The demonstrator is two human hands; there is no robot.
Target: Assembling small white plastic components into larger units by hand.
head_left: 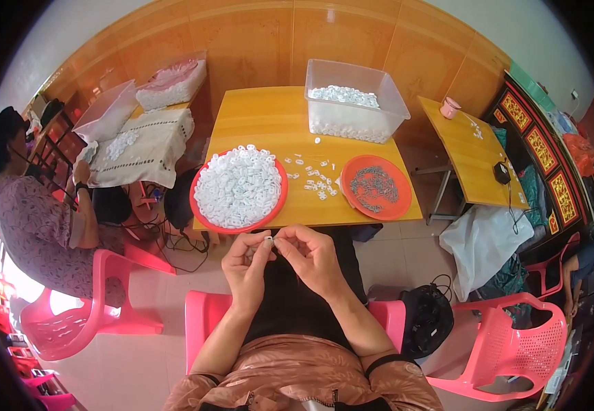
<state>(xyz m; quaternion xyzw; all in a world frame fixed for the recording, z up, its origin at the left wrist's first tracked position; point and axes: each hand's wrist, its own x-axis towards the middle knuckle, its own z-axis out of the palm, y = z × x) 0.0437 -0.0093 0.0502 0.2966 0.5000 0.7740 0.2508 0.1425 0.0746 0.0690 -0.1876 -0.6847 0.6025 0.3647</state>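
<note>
Over my lap, just off the table's front edge, my hands meet fingertip to fingertip. My left hand [247,266] pinches a small white plastic piece [268,239] between thumb and fingers. Close beside it, my right hand [308,259] has its thumb and fingers drawn together; whatever is between them is too small or hidden to name. Beyond my left hand, a red bowl [285,188] is heaped with white plastic pieces [237,185]. An orange-red plate [398,176] on the right carries thin grey metal parts [373,188]. Loose white pieces [320,183] lie scattered between bowl and plate.
A clear plastic bin [355,128] partly filled with white pieces stands at the yellow table's [259,113] back right. At the left, a person [40,212] sits by a cloth-covered table [160,147]. Pink chairs [516,335] and a black bag [428,322] stand around me.
</note>
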